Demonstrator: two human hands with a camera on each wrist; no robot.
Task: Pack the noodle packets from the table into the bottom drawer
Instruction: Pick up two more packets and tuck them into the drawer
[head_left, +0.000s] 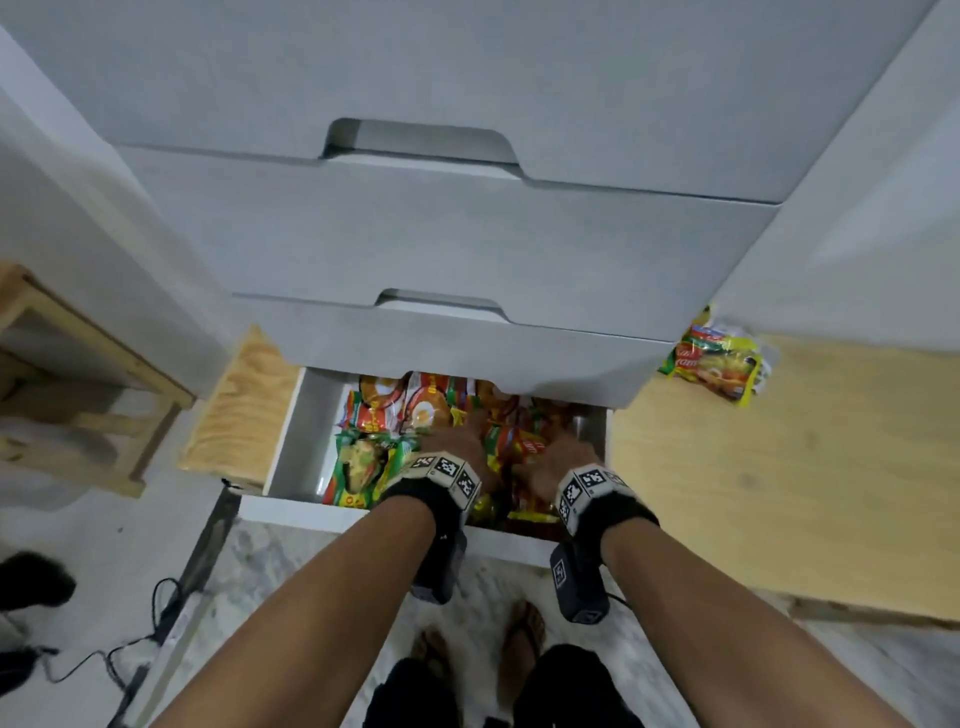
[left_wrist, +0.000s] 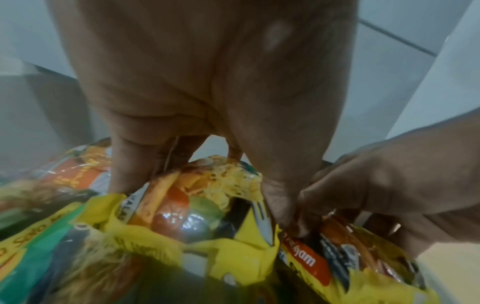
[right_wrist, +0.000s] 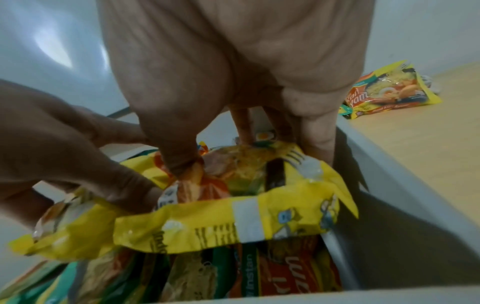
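Left hand (head_left: 457, 441) and right hand (head_left: 558, 462) each grip crinkled yellow plastic noodle packets (right_wrist: 233, 218) inside open white bottom drawer (head_left: 306, 415).

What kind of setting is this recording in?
Probably a home room or storage corner: a white drawer unit, its bottom drawer full of noodle packets, beside a wooden table.

The bottom drawer (head_left: 291, 441) is only partly out; the drawer front above (head_left: 441, 358) overhangs its back half. Packets (head_left: 395, 415) crowd most of the opening, with a bare strip along its left wall. Both hands, left (head_left: 457, 447) and right (head_left: 558, 462), fill the right side.
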